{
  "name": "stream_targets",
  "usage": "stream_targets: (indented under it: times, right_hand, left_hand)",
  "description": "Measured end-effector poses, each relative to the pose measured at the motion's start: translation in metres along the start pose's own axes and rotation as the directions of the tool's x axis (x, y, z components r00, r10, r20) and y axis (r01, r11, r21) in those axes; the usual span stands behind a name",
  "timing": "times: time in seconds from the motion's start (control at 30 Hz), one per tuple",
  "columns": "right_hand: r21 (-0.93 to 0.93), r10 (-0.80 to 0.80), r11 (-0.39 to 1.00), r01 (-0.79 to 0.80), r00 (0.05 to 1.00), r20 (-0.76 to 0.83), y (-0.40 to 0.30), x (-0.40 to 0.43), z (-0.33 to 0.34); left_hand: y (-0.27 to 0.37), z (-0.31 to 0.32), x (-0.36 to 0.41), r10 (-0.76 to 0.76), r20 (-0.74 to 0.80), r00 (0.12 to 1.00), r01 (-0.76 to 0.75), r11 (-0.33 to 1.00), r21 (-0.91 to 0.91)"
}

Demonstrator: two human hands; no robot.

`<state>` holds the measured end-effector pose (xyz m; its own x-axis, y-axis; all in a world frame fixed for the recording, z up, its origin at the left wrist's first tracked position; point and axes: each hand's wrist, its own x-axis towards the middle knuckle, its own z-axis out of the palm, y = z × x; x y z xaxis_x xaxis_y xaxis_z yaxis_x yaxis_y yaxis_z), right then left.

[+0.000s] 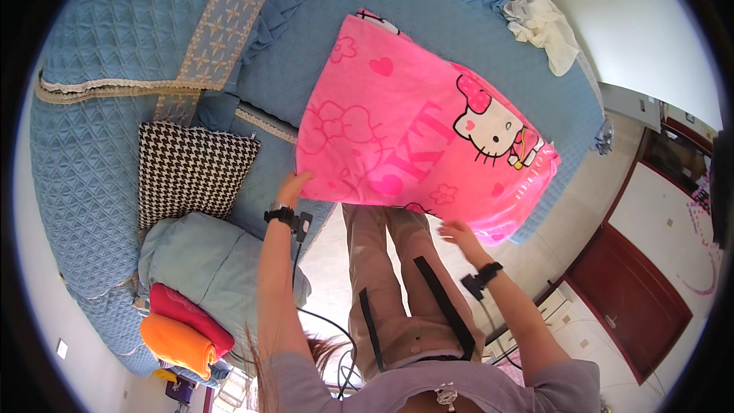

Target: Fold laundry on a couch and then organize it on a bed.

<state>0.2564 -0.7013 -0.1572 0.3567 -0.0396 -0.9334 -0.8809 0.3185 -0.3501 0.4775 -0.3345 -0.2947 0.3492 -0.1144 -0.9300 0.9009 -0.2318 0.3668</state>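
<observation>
A pink cartoon-print blanket [390, 120] lies folded on the blue quilted cover [321, 28] in front of me, its near edge hanging over the side. My left hand [295, 186] grips the blanket's near left corner, thumb on top. At the near edge, right of the middle, is my right hand [459, 235], slightly blurred. Its fingers are loosely bent by the hem, and whether they pinch the cloth cannot be told. Both wrists wear black straps with small devices and cables.
To the left sit a houndstooth cushion [192, 172], a pale blue-green folded quilt [212, 269], a red folded cloth [192, 315] and an orange rolled cloth [178, 344]. White sheer fabric [545, 31] lies at the far right. A cable hangs beside my legs.
</observation>
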Motion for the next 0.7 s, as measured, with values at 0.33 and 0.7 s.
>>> stream_targets:
  times: [0.33,0.7]
  right_hand:
    - [0.797,-0.109,0.483,-0.363,0.878,0.466,-0.07,-0.009,0.126]
    - [0.888,-0.138,0.459,0.017,0.989,0.053,-0.098,-0.168,0.065]
  left_hand:
    - [0.05,0.146,-0.163,0.017,0.62,0.785,0.328,0.837,-0.438]
    - [0.111,0.199,-0.137,0.089,0.635,0.768,0.348,0.774,-0.53]
